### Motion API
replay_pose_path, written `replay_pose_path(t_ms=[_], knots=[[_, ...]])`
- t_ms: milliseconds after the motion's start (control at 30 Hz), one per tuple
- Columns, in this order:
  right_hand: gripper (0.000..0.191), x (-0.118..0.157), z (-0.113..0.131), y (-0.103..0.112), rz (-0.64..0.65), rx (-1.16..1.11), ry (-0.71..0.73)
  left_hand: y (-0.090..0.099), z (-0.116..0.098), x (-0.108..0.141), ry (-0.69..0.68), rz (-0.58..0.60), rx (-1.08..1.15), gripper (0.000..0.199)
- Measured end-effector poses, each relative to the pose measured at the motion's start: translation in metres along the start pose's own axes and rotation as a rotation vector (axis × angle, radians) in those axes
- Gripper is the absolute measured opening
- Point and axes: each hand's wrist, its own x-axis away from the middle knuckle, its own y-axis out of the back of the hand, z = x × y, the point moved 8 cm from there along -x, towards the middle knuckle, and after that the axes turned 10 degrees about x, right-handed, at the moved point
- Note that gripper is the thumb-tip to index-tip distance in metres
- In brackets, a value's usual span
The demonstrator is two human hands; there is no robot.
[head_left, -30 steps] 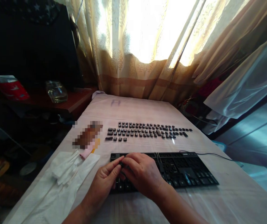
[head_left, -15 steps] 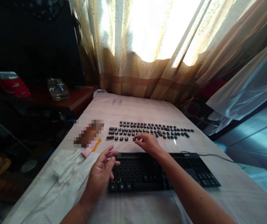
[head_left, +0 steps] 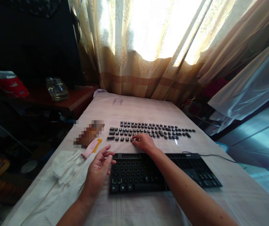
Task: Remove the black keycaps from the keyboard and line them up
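Note:
A black keyboard [head_left: 137,174] lies in front of me, with many of its keycaps off and a few still in place along the bottom and right. Beyond it, loose black keycaps [head_left: 127,139] are laid out in rows on the cloth. My right hand [head_left: 145,142] reaches over the keyboard, thumb and forefinger pinched on a keycap [head_left: 131,140] at the near row. That keycap rests on or just at the cloth. Beside the keyboard's left end hovers my left hand [head_left: 100,164], its fingers loosely apart and holding nothing.
A white cloth [head_left: 66,172], a yellow-handled tool [head_left: 98,145] and a pink cloth [head_left: 89,150] lie at left. A glass jar [head_left: 57,89] stands on the brown desk [head_left: 82,95]. The keyboard's cable [head_left: 214,156] runs right. A curtain [head_left: 134,69] hangs behind.
My right hand has moved slightly left with the keycap, bringing it closer to its neighbour in the near row. My left hand has drawn a little left, off the keyboard's edge.

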Motion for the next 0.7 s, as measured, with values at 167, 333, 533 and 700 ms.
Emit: replay_pose_path(t_ms=[167, 333, 533, 700], knots=[[0.031, 0.0, 0.001, 0.0, -0.005, 0.018, 0.02, 0.002, 0.005, -0.003, 0.013, 0.001, 0.001, 0.056], [0.032, 0.002, 0.002, 0.002, -0.013, 0.034, 0.046, 0.004, 0.006, -0.005, 0.006, -0.001, 0.01, 0.058], [0.027, 0.015, -0.004, 0.016, -0.028, 0.057, 0.082, 0.003, 0.002, -0.005, 0.001, -0.009, 0.004, 0.059], [0.022, 0.047, -0.02, 0.036, -0.044, 0.098, 0.144, 0.001, 0.001, -0.005, -0.014, 0.007, -0.025, 0.057]])
